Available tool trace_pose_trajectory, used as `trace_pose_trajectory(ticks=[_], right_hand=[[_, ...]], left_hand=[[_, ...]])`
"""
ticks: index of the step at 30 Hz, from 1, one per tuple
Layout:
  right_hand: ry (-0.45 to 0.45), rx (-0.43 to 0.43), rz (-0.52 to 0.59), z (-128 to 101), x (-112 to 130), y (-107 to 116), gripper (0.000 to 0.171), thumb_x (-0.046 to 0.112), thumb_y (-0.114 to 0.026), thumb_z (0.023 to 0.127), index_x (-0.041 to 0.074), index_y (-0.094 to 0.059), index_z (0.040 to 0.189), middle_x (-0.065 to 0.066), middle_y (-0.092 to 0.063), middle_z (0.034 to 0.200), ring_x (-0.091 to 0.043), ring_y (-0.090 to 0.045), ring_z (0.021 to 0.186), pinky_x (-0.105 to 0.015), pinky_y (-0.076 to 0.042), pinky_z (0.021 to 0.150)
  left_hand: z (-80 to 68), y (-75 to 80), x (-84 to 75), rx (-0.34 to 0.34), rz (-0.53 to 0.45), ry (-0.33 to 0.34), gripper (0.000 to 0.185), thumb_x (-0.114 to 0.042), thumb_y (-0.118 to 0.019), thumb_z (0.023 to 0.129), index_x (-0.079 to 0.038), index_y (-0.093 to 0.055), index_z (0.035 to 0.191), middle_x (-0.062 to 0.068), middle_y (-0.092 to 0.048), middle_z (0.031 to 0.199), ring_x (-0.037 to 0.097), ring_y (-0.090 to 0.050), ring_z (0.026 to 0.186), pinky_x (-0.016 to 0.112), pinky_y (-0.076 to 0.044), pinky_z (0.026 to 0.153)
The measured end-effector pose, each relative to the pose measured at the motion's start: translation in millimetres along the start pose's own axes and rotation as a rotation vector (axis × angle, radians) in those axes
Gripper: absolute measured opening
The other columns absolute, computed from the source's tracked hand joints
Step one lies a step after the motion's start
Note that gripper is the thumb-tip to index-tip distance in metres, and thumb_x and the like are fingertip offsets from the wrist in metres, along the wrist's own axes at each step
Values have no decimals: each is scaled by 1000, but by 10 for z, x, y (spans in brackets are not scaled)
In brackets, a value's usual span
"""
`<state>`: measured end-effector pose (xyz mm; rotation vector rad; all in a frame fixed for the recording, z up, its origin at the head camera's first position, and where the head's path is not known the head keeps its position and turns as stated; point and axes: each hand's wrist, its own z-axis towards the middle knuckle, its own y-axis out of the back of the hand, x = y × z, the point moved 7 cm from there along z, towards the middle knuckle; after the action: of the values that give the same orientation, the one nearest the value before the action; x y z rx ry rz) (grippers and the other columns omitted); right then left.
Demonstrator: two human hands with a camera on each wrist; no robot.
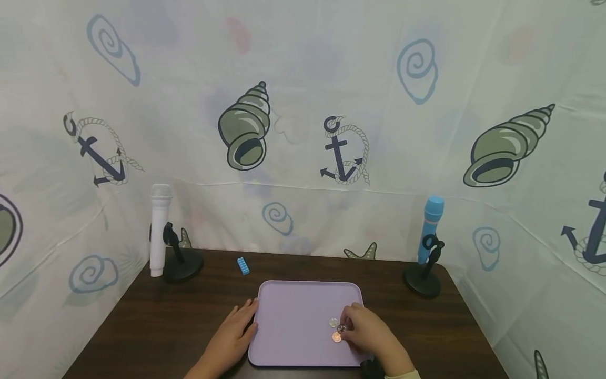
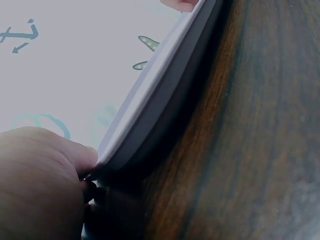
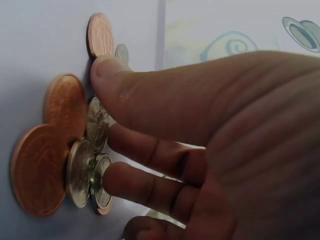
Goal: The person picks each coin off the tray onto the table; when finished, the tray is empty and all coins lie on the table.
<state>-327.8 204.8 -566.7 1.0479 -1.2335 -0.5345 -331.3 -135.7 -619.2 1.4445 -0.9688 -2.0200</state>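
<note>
Coins (image 3: 96,122) at right seem mid-handling: right hand (image 1: 371,331) curled, hold unclear; left hand (image 1: 231,330) extended against tray (image 1: 300,316). Next probably needs fine pinching.

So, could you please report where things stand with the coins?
Left grip at edge of tray. Right grip at coins on tray, hold unclear. No obstruction seen.

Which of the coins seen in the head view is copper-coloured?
The coin lowest in that picture, on the purple tray; the others there look silvery.
</note>
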Motion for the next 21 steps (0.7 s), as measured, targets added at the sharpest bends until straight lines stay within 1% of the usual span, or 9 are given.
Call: trace_pose_trajectory(ticks=[3,6,10,13,15,16,19,21], right_hand=[[0,13,21,-11,16,-12,24,14,-90,87,17,-66,90,6,-55,85,-6,-50,69,-24,-44,57],[13,44,75,-12,19,-36,24,14,-85,93,18,-62,88,7,-57,80,-5,-53,63,-24,-46,52],[36,54,206,27,-37,-45,17,18,-78,101,20,-64,92,8,-64,78,-6,-59,59,-25,-50,48],[29,6,305,64,-164,-28,13,25,-78,102,21,-67,96,7,-69,86,-7,-60,63,-25,-52,51],[13,-20,381,71,-262,-10,11,27,-78,102,21,-69,99,3,-70,90,-7,-59,65,-25,-53,52],[7,-33,426,72,-310,4,11,26,-78,102,19,-70,104,0,-70,92,-7,-58,66,-25,-53,53],[-26,-66,602,64,-455,60,22,24,-79,102,10,-71,117,-6,-70,95,-8,-56,67,-24,-53,55],[-42,-112,719,49,-551,123,29,22,-79,101,5,-70,122,-7,-69,95,-9,-55,66,-23,-51,55]], left_hand=[[-5,-10,4,0,-2,-7,57,-23,-67,108,-7,-53,161,9,-52,168,34,-43,161,62,-24,135],[-14,-9,6,0,-10,-7,57,-23,-67,108,-6,-53,161,9,-52,168,34,-43,161,62,-23,135],[-20,0,8,0,-12,3,57,-22,-66,108,-6,-53,161,9,-52,169,35,-42,162,62,-22,136],[-17,-7,16,7,-8,20,57,-22,-66,109,-7,-52,162,8,-51,169,34,-41,162,61,-22,136],[-17,-12,14,10,-6,21,57,-22,-66,109,-6,-52,162,9,-51,169,34,-41,162,61,-22,136],[-18,-15,13,12,-4,20,57,-23,-66,109,-6,-52,162,9,-51,169,34,-41,162,61,-22,136],[-13,-9,5,6,5,8,57,-23,-66,109,-6,-52,161,9,-52,169,34,-42,162,62,-23,136],[-4,-8,12,0,13,5,57,-23,-66,109,-6,-53,161,8,-52,169,33,-43,162,61,-24,136]])
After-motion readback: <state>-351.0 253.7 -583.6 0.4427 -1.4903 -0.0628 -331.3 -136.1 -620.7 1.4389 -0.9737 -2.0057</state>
